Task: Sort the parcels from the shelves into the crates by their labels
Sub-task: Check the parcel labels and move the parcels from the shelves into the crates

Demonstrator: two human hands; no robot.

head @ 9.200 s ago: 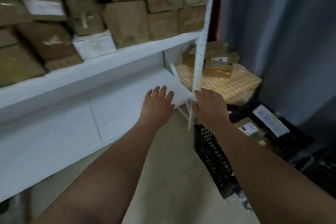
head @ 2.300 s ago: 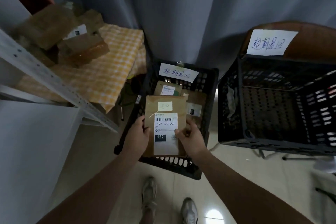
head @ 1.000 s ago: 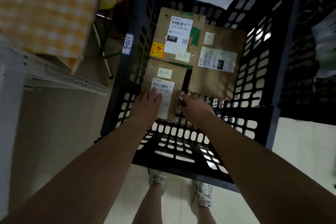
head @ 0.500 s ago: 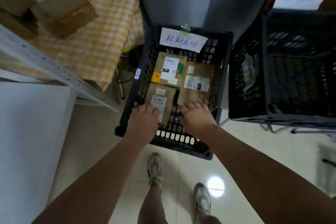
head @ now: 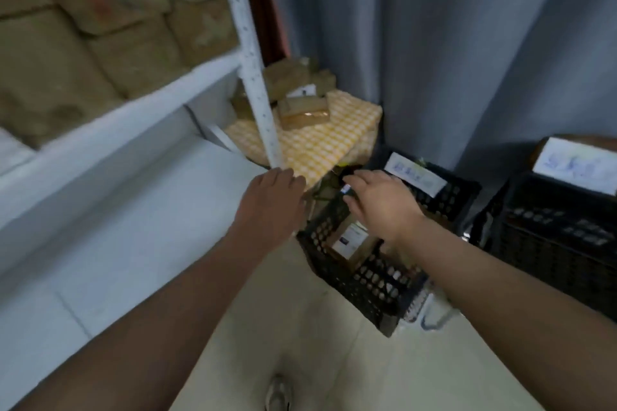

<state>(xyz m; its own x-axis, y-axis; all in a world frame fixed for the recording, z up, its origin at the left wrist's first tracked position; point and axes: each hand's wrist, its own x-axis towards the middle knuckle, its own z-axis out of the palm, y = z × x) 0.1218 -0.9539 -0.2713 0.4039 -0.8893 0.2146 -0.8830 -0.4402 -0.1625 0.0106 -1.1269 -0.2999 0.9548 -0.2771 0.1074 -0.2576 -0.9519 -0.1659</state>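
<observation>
Both hands are hanging empty, fingers loose: the left hand (head: 270, 207) by the white metal shelf post (head: 252, 77), the right hand (head: 380, 207) over the black plastic lattice crate (head: 367, 280), where a brown labelled parcel (head: 349, 240) is lying. Probably the stacked brown shelf parcels (head: 100, 30) are coming next; better taking one with both hands, label upward. Blur is making every label unreadable.

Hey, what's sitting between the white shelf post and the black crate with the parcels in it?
In the head view, a yellow checked cloth lies there, with a few brown parcels stacked on it.
</observation>
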